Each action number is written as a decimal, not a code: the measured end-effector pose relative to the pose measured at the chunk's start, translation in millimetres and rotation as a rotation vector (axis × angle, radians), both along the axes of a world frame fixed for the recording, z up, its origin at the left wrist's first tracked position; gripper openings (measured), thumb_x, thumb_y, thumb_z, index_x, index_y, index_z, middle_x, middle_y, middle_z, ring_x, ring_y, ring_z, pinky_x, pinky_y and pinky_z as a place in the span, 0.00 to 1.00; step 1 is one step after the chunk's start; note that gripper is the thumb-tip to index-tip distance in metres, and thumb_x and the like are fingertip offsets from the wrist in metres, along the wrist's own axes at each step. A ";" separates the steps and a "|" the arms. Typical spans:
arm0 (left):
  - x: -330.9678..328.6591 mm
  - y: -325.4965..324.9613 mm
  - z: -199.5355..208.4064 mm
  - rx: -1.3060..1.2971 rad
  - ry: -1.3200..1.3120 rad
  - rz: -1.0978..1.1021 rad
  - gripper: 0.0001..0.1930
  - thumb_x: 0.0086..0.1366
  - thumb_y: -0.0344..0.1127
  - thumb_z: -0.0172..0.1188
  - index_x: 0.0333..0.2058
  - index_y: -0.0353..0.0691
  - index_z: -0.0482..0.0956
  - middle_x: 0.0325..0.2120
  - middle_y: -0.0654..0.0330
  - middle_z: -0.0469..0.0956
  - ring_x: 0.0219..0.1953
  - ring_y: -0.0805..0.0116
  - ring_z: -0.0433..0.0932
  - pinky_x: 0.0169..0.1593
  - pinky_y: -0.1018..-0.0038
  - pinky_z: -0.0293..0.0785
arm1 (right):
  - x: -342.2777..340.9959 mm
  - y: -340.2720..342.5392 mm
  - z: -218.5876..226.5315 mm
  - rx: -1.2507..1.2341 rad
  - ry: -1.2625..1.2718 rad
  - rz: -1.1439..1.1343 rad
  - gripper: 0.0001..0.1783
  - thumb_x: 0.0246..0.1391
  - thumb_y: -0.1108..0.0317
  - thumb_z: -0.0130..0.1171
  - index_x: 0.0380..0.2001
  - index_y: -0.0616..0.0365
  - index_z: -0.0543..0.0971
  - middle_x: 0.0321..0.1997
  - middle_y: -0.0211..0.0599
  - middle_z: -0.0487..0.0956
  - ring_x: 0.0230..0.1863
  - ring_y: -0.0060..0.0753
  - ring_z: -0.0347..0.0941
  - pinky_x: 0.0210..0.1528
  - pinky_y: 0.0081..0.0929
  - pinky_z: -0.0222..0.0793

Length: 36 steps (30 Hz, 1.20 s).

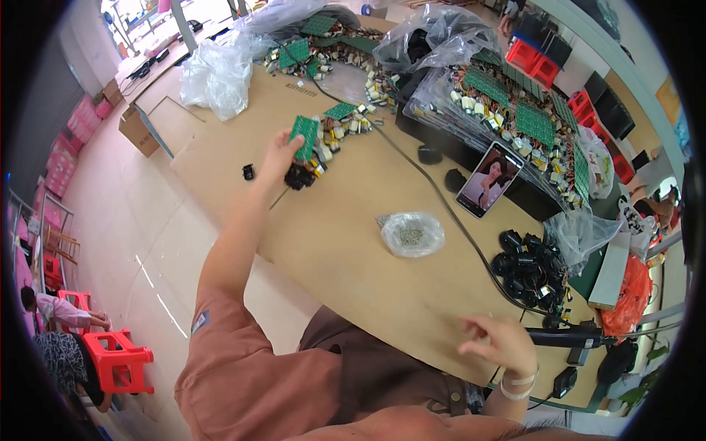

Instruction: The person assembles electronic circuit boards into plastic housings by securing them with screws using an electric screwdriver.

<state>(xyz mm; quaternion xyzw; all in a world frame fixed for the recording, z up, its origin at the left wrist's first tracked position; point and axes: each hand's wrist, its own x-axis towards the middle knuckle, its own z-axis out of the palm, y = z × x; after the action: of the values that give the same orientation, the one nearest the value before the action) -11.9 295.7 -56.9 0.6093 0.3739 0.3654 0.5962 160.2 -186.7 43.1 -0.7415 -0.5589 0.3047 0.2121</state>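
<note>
My left hand point(278, 156) is closed on the edge of a green circuit board point(304, 137), over the far left part of the table. Beside and below that board lie wired components with white and yellow bodies point(323, 153) and a black part point(298, 176). My right hand point(504, 342) hovers near the table's front edge, its fingers loosely bent and apart, with nothing visible in them. A black cylindrical tool point(566, 336) with a cable lies just right of it. Between the hands sits a clear plastic bag point(413, 235) of small metal pieces, seemingly screws.
A phone point(489, 180) leans against a dark bin point(529, 192) heaped with circuit boards. Black round housings point(526, 264) are piled at the right. A black cable point(434, 187) crosses the brown tabletop point(331, 242). Crumpled plastic bags point(220, 77) and more boards point(294, 53) lie far left.
</note>
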 end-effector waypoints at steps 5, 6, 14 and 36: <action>-6.0 -26.9 5.1 -0.044 -0.069 -0.196 0.12 0.65 0.33 0.55 0.46 0.37 0.71 0.37 0.63 0.78 0.36 0.79 0.75 0.40 0.80 0.71 | 22.0 159.6 -3.2 0.270 0.187 0.142 0.19 0.49 0.57 0.64 0.40 0.58 0.78 0.26 0.34 0.79 0.27 0.27 0.74 0.30 0.25 0.69; -4.9 -31.3 7.6 -0.031 -0.073 -0.203 0.12 0.65 0.33 0.55 0.46 0.37 0.71 0.37 0.63 0.78 0.36 0.79 0.75 0.40 0.80 0.71 | 25.0 193.7 -8.1 0.353 0.116 0.143 0.18 0.50 0.61 0.62 0.42 0.60 0.77 0.28 0.35 0.79 0.30 0.25 0.75 0.33 0.24 0.70; 1.9 -34.6 9.0 0.191 0.082 -0.421 0.17 0.64 0.34 0.56 0.51 0.36 0.72 0.37 0.65 0.78 0.39 0.79 0.73 0.45 0.78 0.70 | 16.2 369.7 -84.7 0.507 0.321 -0.152 0.17 0.44 0.63 0.67 0.35 0.62 0.80 0.27 0.33 0.80 0.28 0.23 0.74 0.33 0.23 0.70; 6.0 -4.3 47.3 0.549 0.637 -0.453 0.15 0.59 0.31 0.59 0.46 0.44 0.77 0.36 0.50 0.79 0.39 0.58 0.78 0.45 0.66 0.71 | 55.5 365.2 -83.4 0.224 0.612 -0.125 0.08 0.52 0.67 0.61 0.27 0.58 0.74 0.21 0.28 0.74 0.19 0.18 0.67 0.20 0.17 0.63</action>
<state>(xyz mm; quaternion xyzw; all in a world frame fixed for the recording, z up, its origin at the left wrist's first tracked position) -5.9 291.4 -9.6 0.8921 0.2856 0.1066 0.3334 215.7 178.5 -40.3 -0.6206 -0.4528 0.4362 0.4685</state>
